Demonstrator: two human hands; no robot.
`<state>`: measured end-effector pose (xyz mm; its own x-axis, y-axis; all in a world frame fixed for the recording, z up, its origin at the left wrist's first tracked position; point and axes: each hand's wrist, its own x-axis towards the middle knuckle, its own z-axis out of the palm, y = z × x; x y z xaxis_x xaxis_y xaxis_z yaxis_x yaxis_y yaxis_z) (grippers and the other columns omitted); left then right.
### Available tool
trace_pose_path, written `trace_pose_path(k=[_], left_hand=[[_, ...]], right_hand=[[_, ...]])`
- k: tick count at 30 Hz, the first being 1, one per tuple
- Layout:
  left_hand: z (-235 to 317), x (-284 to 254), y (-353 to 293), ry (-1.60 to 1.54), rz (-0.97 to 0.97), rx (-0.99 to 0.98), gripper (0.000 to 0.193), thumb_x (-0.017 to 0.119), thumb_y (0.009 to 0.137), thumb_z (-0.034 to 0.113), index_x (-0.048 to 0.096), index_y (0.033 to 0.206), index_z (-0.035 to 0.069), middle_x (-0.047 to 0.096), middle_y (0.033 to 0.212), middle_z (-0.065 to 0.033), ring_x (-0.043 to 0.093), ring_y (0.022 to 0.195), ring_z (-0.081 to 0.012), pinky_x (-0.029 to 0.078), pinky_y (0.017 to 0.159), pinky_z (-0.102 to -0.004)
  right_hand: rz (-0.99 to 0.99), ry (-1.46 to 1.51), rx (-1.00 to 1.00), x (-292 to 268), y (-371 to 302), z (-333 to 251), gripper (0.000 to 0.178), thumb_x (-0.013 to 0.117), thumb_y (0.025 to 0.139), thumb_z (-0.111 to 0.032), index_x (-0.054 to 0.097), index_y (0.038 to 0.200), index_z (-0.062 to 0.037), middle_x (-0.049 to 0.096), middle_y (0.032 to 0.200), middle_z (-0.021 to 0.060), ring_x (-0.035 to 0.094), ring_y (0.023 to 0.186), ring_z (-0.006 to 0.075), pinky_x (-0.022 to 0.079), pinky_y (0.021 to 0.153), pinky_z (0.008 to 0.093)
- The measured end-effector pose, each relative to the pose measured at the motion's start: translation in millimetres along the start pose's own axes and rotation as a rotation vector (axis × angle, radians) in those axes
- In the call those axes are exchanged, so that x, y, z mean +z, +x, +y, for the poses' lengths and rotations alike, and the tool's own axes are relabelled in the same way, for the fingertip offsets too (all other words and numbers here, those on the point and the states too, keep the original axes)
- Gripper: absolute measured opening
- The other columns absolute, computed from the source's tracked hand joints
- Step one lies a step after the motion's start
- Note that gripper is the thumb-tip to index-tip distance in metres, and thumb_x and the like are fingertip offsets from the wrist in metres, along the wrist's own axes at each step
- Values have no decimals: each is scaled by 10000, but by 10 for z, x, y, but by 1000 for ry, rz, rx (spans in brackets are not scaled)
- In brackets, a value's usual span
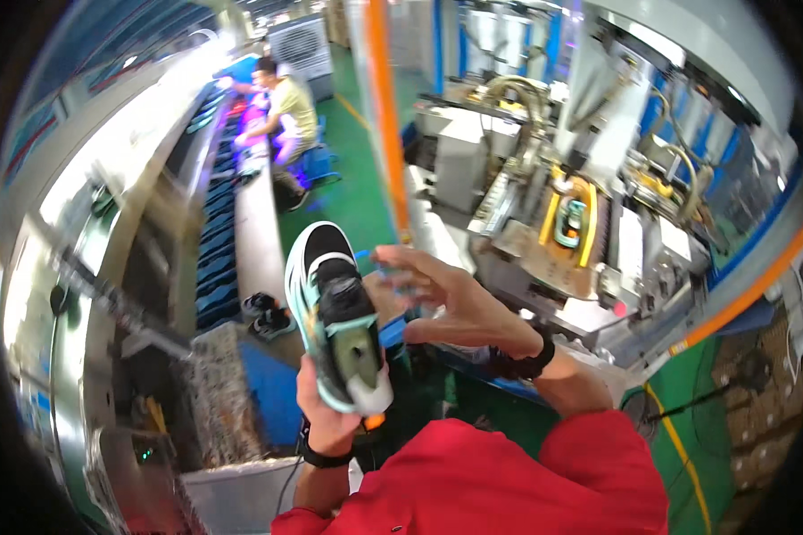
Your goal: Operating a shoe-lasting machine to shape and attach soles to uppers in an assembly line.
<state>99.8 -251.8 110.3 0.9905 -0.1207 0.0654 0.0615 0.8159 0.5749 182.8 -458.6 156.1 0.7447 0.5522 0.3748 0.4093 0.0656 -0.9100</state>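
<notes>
A black, white and mint-green sneaker is held up in front of me, toe pointing away and its opening facing me. My left hand grips it from below at the heel end, fingers mostly hidden behind the shoe. To the right of the sneaker, my right hand is raised with its fingers spread and slightly blurred, and nothing shows in it. A small gap seems to separate it from the shoe. Black bands circle both wrists.
Left of me runs a conveyor, with dark shoes at its near end. A seated co-worker reaches toward the line. On the right, a machine holds another shoe between yellow guides, behind an orange post.
</notes>
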Motion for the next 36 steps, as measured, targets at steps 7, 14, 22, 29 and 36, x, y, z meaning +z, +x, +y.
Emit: trace_pose_path(k=[7,14,22,29,36], left_hand=[[-1671,719,1200,1081,-404,124,757,635,908,230,235,1498,-25,462,1405,-163,474,1254,-238,372,1053,-356],[-3456,1118,2508,1000,-482,-375,729,578,953,440,341,1457,-31,605,1170,-79,592,1014,-148,480,886,-307],[-5292,1182,3799,1579,-240,-170,901,757,742,477,387,1342,-84,563,1229,-306,577,1125,-421,462,967,-470],[-5648,1070,4182,1667,-227,-202,577,691,758,168,434,1224,-54,580,1183,-276,593,1074,-440,492,911,-490],[-4163,1022,3474,418,-172,-867,222,712,848,144,659,1013,6,694,912,-67,676,750,-190,549,633,-332]], right_hand=[[825,82,208,-1231,-1208,545,634,756,719,-84,518,1297,21,613,1161,87,574,1047,154,447,959,286],[1349,21,211,-2241,-2502,674,560,697,751,-70,534,1279,18,609,1126,78,587,997,155,463,912,289],[1716,-310,257,-2416,-3252,285,643,746,739,-162,505,1303,31,573,1176,84,563,1041,166,447,936,298],[1773,-578,375,-2735,-3387,295,571,648,734,-35,510,1281,56,580,1195,108,564,1057,186,435,967,312],[1360,-664,851,-4240,-2453,492,447,722,717,-169,600,1075,68,669,921,137,628,785,194,507,716,311]])
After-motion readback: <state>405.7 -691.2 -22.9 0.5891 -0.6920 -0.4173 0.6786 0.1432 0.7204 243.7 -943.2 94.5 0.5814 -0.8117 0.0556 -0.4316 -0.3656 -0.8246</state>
